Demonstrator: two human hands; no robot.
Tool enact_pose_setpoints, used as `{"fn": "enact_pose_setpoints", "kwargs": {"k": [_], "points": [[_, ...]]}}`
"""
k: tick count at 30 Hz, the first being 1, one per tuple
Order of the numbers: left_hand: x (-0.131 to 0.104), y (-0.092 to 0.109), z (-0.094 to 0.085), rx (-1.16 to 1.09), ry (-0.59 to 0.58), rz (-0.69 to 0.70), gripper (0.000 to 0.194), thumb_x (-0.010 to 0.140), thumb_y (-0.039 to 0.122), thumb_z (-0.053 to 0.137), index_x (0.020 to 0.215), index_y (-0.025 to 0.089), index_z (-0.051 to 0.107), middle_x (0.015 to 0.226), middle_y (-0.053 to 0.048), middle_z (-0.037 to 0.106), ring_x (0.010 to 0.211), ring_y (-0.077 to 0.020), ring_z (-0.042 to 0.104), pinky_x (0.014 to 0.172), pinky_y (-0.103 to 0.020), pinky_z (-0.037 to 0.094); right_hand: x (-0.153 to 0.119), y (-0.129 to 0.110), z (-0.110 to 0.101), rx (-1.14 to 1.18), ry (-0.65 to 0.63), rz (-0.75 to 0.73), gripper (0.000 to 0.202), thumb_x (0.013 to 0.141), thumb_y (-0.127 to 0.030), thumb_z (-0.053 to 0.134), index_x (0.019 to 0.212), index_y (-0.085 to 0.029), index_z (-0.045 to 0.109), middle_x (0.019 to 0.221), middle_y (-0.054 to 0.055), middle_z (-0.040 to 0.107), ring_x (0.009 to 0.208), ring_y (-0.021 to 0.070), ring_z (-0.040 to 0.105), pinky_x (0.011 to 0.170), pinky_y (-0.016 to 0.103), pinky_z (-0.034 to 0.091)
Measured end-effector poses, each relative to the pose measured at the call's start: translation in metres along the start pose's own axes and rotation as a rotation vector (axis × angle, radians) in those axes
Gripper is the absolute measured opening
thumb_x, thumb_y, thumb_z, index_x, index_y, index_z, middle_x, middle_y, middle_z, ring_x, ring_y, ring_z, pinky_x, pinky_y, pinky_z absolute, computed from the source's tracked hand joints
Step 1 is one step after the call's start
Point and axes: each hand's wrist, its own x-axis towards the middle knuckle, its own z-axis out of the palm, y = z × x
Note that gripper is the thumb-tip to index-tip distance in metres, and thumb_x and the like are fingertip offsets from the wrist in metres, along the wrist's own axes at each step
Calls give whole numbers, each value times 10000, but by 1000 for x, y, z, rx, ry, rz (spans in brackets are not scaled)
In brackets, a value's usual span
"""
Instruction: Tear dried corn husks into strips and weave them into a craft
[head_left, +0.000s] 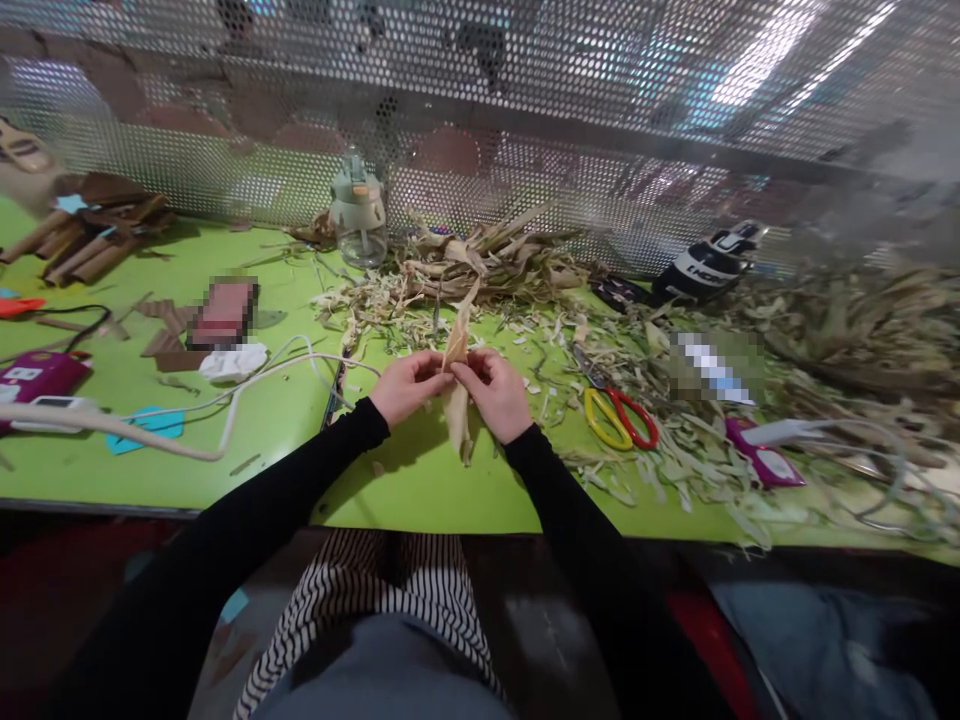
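A pale tan corn husk (458,415) hangs upright between my two hands, above the green table. My left hand (409,388) grips it from the left, thumb and fingers pinched near its middle. From the right, my right hand (495,394) pinches the same spot, so the thumbs nearly meet. The husk's narrow tip points up and its wider end hangs below my fingers. To the right of my right hand lie scissors (616,415) with one yellow and one red handle loop. Behind my hands is a heap of dried husks (480,265).
Husk scraps cover much of the green table (427,500). A clear bottle (361,215) and a black bottle (709,262) are near the perforated metal screen (300,150). White cables (225,430) run left. Purple power strips (765,455) sit at both sides; brown tubes (97,240) lie far left.
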Motion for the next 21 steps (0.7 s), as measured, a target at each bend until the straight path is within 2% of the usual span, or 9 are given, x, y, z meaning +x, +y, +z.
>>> {"fn": "enact_pose_setpoints", "kwargs": {"k": [6,11,15,21], "points": [[1,-1,-1,43,19,8,100,752,155,569,843,115,580,660,23,595,549,-65,520,558,-195,435,-2,-4,-1,-55,39,-55,197,814,-365,567,859,-175,537,786,20,608,663,140,559,626,279,455],[0,1,-1,46,-45,-45,59,787,147,547,836,115,557,613,35,556,505,-61,506,527,-193,436,-2,-5,-1,-36,47,-78,215,797,-364,605,873,-180,523,775,7,584,650,128,533,605,266,443],[-1,4,-1,72,-78,-60,125,815,232,569,761,122,543,616,24,555,498,-59,506,501,-188,430,-1,-4,-1,-85,52,-95,245,779,-388,640,851,-184,523,739,-8,556,620,118,501,578,258,422],[0,-1,0,139,-16,-49,151,841,161,518,693,139,503,537,40,507,451,-48,469,468,-171,409,1,1,-1,-130,43,-76,230,769,-357,649,865,-183,533,758,-3,568,650,123,508,615,263,422]]}}
